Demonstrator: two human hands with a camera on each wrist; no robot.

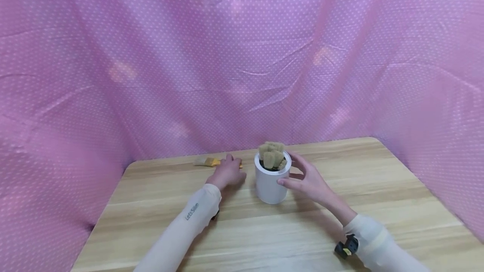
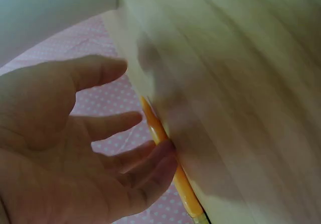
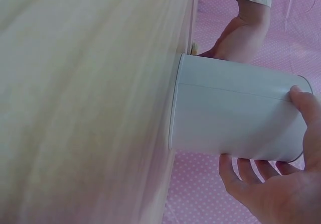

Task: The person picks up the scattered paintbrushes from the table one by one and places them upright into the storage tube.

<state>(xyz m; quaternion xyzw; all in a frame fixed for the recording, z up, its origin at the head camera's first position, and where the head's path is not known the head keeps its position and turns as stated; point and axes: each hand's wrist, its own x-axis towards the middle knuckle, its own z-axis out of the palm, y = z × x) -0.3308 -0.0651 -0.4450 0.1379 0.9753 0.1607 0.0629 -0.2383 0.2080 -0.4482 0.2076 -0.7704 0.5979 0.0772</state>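
Observation:
A white cylindrical pot [image 1: 272, 186] stands upright on the table, with a clump of beige blocky pieces [image 1: 270, 156] over something dark inside its rim. My right hand [image 1: 308, 181] grips the pot from the right; in the right wrist view the thumb lies on one side of the pot [image 3: 235, 108] and the fingers on another. Left of the pot lies a flat paintbrush [image 1: 210, 162] with pale bristles and an orange handle [image 2: 185, 189]. Over that handle is my left hand [image 1: 227, 172], its loosely bent fingers touching it, the thumb apart.
The wooden table [image 1: 249, 238] has rounded far corners. Pink dotted cloth [image 1: 234, 74] hangs behind it and on both sides. A small black device [image 1: 347, 247] is strapped at the right wrist.

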